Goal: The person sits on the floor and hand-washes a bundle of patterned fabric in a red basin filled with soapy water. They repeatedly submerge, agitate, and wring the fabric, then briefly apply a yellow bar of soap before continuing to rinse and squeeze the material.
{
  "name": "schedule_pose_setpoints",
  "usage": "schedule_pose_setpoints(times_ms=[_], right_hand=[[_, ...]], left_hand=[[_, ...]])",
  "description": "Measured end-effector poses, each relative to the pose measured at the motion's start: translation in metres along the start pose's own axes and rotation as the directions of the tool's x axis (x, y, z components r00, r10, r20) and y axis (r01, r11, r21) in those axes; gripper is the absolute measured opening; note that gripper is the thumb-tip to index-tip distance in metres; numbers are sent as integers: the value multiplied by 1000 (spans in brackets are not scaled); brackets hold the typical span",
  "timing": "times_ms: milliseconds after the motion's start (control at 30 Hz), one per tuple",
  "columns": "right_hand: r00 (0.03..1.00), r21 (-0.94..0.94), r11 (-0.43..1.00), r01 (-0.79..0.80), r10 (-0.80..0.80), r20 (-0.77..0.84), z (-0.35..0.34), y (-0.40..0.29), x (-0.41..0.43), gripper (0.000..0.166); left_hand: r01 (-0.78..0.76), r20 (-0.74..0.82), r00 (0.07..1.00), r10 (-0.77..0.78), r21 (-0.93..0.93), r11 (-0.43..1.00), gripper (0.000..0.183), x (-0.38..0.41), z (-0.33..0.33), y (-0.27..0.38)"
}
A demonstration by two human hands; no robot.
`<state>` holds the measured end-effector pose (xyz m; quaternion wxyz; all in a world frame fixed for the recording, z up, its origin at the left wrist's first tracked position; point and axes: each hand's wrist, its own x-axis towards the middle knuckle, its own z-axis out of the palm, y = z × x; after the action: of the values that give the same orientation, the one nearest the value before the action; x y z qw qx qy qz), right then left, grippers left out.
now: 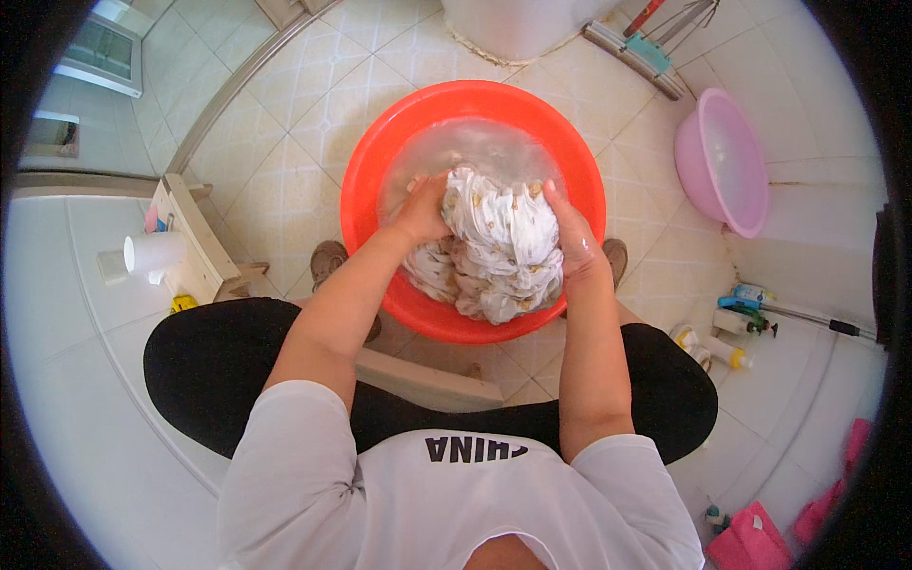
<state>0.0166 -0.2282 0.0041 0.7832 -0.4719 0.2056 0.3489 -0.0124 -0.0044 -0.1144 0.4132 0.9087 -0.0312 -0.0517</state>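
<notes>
A bundle of wet white patterned cloth (502,235) is bunched up in a red plastic basin (363,185), which stands on the floor between my feet. Cloudy water (470,139) shows at the basin's far side. My left hand (425,208) grips the bundle along its left side, its fingertips partly hidden by the cloth. Against the right side of the bundle my right hand (576,239) is pressed, thumb along the edge and the other fingers out of sight. The lower folds rest towards the basin's near wall.
A pink basin (723,164) leans on the right wall, below a mop head (634,60). Several bottles (727,353) stand right of my knee. At left a wooden stool (196,242) carries a white cup (153,253). A white pedestal (516,28) stands beyond the red basin.
</notes>
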Motion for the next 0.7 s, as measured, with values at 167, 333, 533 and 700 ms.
schedule_pose_setpoints(times_ms=[167,333,533,700], right_hand=[[997,-258,964,-56,41,-64,-36,23,17,63],[963,-867,420,266,-145,226,-137,70,102,57],[976,-6,990,141,-138,171,-69,29,44,52],[959,-161,982,95,-47,280,-14,-12,-27,66]], left_hand=[[-22,0,1000,24,-366,930,45,26,-54,30],[-294,82,949,304,-109,950,35,6,-78,143],[-345,302,903,306,85,935,36,-12,-100,177],[-369,230,909,348,51,928,35,-8,-93,171]])
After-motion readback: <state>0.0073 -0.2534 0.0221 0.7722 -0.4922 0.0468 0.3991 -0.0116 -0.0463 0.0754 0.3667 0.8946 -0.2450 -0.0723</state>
